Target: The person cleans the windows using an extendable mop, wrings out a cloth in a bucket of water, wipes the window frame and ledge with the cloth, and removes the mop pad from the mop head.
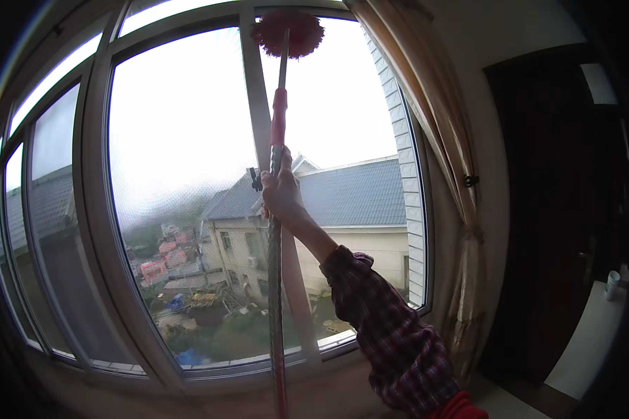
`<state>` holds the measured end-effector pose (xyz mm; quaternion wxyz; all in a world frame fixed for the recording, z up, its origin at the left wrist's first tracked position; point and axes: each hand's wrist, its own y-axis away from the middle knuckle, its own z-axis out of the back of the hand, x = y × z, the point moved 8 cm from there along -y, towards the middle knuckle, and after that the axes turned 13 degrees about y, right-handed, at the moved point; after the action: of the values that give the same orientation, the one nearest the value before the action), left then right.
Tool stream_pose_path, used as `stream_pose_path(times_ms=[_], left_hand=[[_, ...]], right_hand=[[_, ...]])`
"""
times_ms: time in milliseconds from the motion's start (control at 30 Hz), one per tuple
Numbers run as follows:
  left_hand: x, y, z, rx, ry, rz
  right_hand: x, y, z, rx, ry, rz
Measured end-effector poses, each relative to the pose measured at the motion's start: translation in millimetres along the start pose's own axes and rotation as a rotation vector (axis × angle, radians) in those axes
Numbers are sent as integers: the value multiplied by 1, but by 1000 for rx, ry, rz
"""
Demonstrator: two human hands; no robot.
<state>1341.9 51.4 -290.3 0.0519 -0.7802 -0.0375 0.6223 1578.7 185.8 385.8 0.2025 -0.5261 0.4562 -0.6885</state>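
Note:
My right hand [283, 194] grips the silver pole [275, 272] of a long-handled mop, just below its red sleeve [279, 112]. The pole runs nearly upright from the bottom of the view. At its top, the round red mop head [289, 34], with a shaggy fringe, is up near the upper frame of the window, over the right-hand pane [340, 105]. Whether it touches the glass I cannot tell. Behind the pole stands the middle upright of the window frame [256, 94], with a black latch [255, 179] beside my hand. My left hand is out of view.
A tied-back beige curtain [451, 141] hangs along the window's right side. Farther right are a dark door [545, 209] and a white surface [582, 335] bearing a white cylindrical container [612, 285]. More window panels [52, 209] extend left. Outside stands a grey-roofed building [351, 194].

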Motion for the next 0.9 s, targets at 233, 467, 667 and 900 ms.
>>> stream_pose_path(times_ms=[233, 467, 667, 900], left_hand=[[46, 10, 12, -91, 85, 123], [-41, -9, -91, -42, -3, 67], [-151, 2, -189, 4, 3, 67], [-161, 20, -193, 39, -3, -41]], right_hand=[[13, -17, 31, -44, -170, 61], [-28, -21, 114, -153, 15, -61], [-53, -59, 192, -271, 329, -114], [-59, -45, 197, -231, 619, -65]])
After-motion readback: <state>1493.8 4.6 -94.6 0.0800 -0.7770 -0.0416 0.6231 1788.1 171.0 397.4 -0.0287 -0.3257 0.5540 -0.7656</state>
